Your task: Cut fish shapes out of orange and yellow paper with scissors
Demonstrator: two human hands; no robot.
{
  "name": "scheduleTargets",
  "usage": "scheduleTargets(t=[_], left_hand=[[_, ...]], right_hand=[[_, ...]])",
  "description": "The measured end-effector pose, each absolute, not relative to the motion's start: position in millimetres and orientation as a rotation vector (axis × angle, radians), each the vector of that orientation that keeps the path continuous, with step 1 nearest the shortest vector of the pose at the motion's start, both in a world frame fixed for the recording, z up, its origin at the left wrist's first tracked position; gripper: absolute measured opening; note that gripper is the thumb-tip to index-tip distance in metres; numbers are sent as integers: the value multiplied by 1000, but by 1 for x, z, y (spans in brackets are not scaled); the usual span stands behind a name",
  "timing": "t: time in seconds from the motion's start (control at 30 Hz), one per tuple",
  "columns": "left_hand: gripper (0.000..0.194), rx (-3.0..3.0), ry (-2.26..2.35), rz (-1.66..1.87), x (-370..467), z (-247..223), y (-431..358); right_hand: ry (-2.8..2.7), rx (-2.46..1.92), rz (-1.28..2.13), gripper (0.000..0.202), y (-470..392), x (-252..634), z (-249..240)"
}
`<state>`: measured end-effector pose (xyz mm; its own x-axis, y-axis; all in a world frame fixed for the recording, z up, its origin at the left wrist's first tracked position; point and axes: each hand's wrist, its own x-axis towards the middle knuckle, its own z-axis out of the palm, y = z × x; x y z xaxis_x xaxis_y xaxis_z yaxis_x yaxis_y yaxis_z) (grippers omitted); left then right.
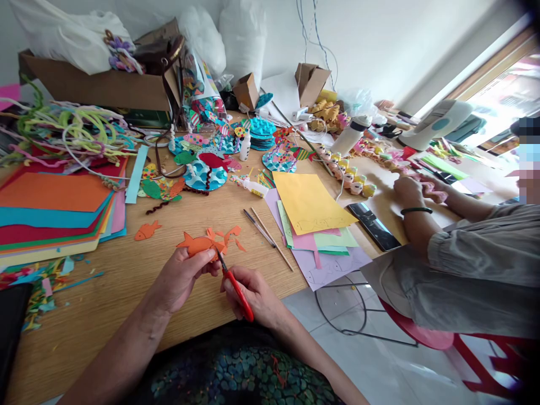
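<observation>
Between the thumb and fingers of my left hand (185, 275) is an orange paper fish (196, 243), held just above the table. My right hand (253, 289) grips a pair of red-handled scissors (238, 292), whose dark blades meet the tail end of the fish. Orange paper scraps (230, 233) lie right behind the fish. A smaller orange fish cutout (147, 230) rests flat on the wood to the left. To the right of my hands are a pen (259, 228) and a thin wooden stick (272, 239).
Coloured paper sheets (50, 191) are stacked at left, beside shredded scraps (46, 287). Yellow paper (312, 202) with drawn fish tops another pile. Decorated fish (213, 161), glue bottles (255, 188) and a phone (373, 226) lie beyond. A co-worker's hands (409, 191) handle something pink at right.
</observation>
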<state>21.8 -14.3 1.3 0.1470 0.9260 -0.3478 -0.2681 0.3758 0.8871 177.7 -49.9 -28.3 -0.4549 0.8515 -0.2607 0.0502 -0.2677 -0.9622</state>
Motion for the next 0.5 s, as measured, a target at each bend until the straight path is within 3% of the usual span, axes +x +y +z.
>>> scheduleTargets(t=[0.5], left_hand=[[8,753,1032,961,18,-2,-13]], right_hand=[[-1477,-1188,1648,39,-50,180,-30]])
